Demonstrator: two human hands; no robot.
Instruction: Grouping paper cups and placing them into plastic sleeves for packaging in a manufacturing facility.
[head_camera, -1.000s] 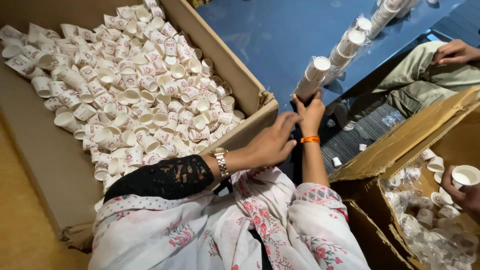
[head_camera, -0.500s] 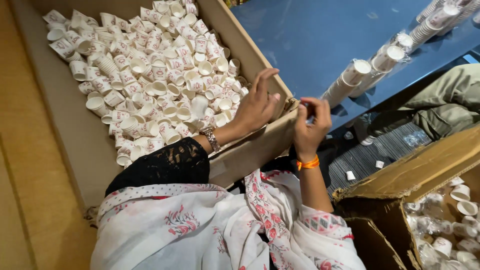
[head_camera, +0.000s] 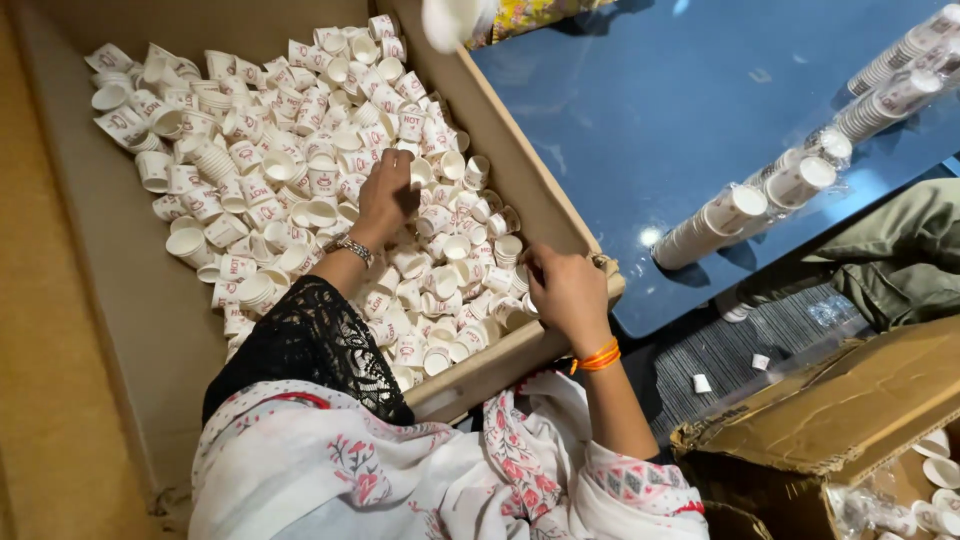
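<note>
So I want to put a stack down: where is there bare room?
The blue table is bare between the box wall and the sleeved cup stacks. Bare box floor shows left of the loose cups. Around the left hand and right hand it is crowded.

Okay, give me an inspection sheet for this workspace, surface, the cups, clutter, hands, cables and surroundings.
Surface: blue table beside an open cardboard box.
Job's things: loose paper cups heaped in the box; stacked cups lying on the table.
Clutter: scraps on the floor.
Hands: left hand down among the cups; right hand at the box's rim.
Cables: nothing seen.
Surroundings: second cardboard box at right, another person's sleeve.
</note>
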